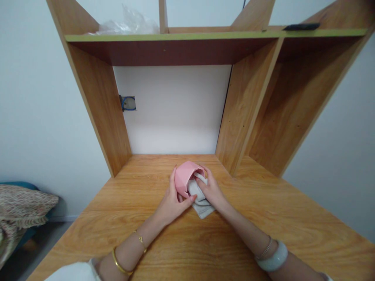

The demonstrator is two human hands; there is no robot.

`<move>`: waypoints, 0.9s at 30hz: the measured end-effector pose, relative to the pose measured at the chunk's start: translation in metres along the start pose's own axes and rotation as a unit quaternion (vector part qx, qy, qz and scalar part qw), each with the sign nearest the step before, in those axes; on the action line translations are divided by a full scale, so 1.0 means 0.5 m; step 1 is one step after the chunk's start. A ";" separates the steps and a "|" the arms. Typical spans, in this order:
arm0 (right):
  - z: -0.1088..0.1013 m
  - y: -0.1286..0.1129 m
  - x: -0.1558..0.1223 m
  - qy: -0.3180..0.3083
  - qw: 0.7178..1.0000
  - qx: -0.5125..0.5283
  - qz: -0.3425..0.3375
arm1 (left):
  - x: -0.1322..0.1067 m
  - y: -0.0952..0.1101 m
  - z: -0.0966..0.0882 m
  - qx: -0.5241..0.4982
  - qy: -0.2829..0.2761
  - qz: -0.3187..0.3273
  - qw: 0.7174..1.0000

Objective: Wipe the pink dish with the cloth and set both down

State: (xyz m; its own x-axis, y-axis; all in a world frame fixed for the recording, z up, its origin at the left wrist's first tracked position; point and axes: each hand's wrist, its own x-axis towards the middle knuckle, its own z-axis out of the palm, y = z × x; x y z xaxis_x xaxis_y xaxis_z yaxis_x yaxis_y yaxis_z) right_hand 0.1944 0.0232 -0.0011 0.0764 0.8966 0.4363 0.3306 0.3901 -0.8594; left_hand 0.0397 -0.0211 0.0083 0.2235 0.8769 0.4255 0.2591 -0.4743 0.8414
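Observation:
A pink cup (185,177) lies tilted on the wooden desk (263,218), its mouth turned to the right. My left hand (172,199) is wrapped round the cup's left side. My right hand (211,191) grips a white cloth (200,201) and presses part of it into the cup's mouth. The rest of the cloth hangs down onto the desk between my two hands. Gold bangles sit on my left wrist, and a pale bangle and a beaded bracelet on my right.
A wooden hutch (102,117) rises from the back of the desk, with an upright divider (237,117) right of centre and a shelf (175,37) above. Clear plastic (129,23) and a dark flat object (301,26) lie on that shelf. A patterned blanket (20,210) is at far left.

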 end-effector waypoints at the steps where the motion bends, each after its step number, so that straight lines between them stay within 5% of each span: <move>1: 0.002 0.001 0.000 -0.004 1.000 0.008 0.006 | -0.001 0.002 0.002 -0.006 -0.003 -0.013 1.000; 16: -0.019 -0.035 0.003 -0.005 0.983 -0.178 0.035 | -0.001 0.024 -0.012 0.117 0.014 -0.013 0.993; 23: -0.041 -0.053 -0.007 -0.022 0.911 -0.410 -0.047 | -0.006 0.028 -0.020 0.260 -0.022 -0.025 0.965; 27: -0.045 -0.055 -0.012 -0.050 0.896 -0.426 -0.110 | -0.006 0.029 -0.031 0.263 -0.019 -0.003 0.965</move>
State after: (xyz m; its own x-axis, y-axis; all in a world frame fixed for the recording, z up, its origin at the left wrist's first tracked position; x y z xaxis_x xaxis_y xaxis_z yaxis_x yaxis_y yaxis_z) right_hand 0.2060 0.0022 0.0261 -0.1500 0.8482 0.5080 0.9294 0.2963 -0.2202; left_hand 0.0281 -0.0295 0.0241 0.2517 0.8815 0.3996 0.6995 -0.4510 0.5543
